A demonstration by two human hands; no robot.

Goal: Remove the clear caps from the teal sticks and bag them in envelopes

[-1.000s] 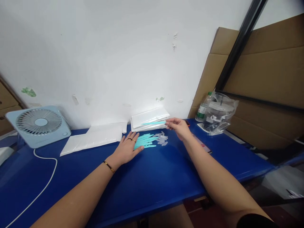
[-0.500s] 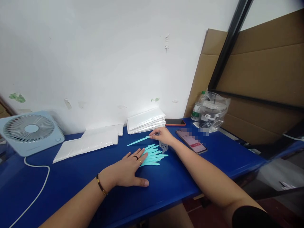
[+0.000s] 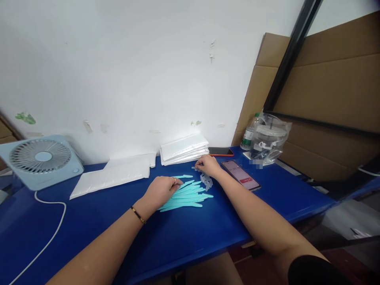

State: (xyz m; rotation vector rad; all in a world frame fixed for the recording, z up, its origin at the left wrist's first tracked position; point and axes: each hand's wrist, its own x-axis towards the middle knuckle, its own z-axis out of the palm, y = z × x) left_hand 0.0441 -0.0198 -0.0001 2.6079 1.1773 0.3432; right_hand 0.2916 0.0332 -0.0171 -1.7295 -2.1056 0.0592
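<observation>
On the blue table lies a fanned pile of slim turquoise sticks (image 3: 187, 198), tapered like eyebrow razors. My left hand (image 3: 163, 192) is over the pile's left end, its fingers drawn together on one stick near the top. A separate turquoise stick (image 3: 185, 176) lies just behind that hand. My right hand (image 3: 209, 164) is closed, thumb and fingertips pinching a small translucent piece (image 3: 193, 168), perhaps a cap. Below its wrist sits a small heap of similar translucent pieces (image 3: 207, 182), touching or close to the pile's right end.
White flat packets are stacked (image 3: 184, 148) by the wall, with more white sheets (image 3: 113, 174) to their left. A blue fan (image 3: 44, 158) with a white cable (image 3: 63, 213) stands left. Two phones (image 3: 242, 176), a bottle (image 3: 247, 134) and a bagged cup (image 3: 268, 138) are right.
My right hand has let go of the turquoise stick, which now lies behind the pile, and pinches a small translucent piece. My left hand has gone from flat and spread to curled fingers.
</observation>
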